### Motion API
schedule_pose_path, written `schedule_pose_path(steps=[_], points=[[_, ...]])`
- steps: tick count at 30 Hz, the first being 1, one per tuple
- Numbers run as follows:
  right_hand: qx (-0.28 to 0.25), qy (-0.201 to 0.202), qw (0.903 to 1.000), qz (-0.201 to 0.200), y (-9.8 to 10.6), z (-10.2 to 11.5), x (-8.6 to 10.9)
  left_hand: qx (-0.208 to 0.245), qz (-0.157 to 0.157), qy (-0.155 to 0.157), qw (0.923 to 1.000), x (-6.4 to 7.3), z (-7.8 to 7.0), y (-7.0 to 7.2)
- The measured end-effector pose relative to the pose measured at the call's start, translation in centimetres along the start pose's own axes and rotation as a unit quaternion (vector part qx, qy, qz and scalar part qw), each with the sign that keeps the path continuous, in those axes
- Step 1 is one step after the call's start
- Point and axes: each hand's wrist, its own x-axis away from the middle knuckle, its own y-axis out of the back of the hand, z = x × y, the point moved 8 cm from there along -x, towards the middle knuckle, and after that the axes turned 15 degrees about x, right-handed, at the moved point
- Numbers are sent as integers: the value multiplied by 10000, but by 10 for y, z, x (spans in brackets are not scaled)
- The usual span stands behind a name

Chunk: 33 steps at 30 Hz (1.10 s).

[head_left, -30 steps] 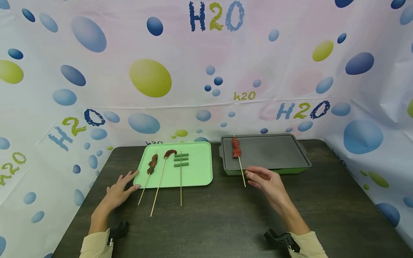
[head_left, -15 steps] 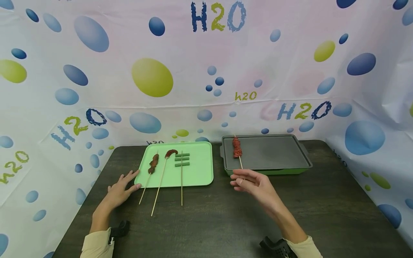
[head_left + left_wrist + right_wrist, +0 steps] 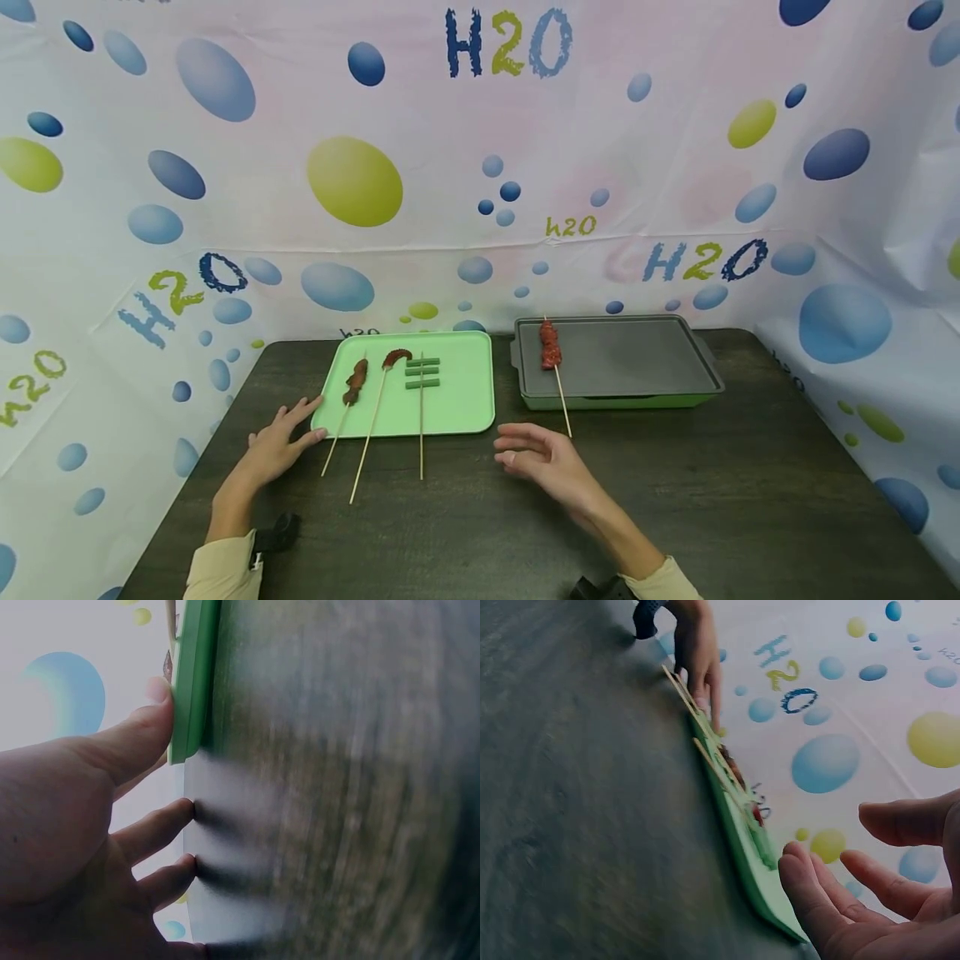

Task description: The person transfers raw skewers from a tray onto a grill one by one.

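My left hand (image 3: 276,450) rests with spread fingers at the left edge of the light green tray (image 3: 465,408); in the left wrist view the thumb lies against the tray's rim (image 3: 191,697) and other fingertips reach the tabletop. On the tray lie a brown meat skewer (image 3: 355,383), a reddish curled skewer (image 3: 393,358) like a tentacle or shrimp, and a skewer of green pieces (image 3: 422,372), their sticks jutting over the front edge. My right hand (image 3: 551,468), holding nothing, hovers right of the tray with thumb and fingers apart. A red meat skewer (image 3: 551,345) lies on the grey griddle plate (image 3: 630,354).
The griddle has a green base (image 3: 675,401) and stands at the back right, a narrow gap away from the tray. Behind the dark wooden table (image 3: 450,533) hangs a white sheet (image 3: 465,108) with coloured bubbles and H2O lettering.
My right hand has moved left from beside the red meat skewer's stick, passing over it, toward the tray's right front corner. The left hand and the skewers stay where they were.
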Motion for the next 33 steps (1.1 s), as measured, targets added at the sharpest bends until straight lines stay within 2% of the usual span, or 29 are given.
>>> schedule_pose_path(steps=[10,16,25,33], points=[[-343,-250,9989,210,-33,-14,-11,-41,10,83,10000,4,8,3],[-799,-458,9953,303,-49,-18,-23,-117,0,155,9998,4,8,3],[-1259,-793,9875,528,-64,-27,-37,-136,-17,83,9999,-1,7,1],[-1499,-849,9832,611,-74,-30,-48,-33,-11,55,10000,-3,5,-1]])
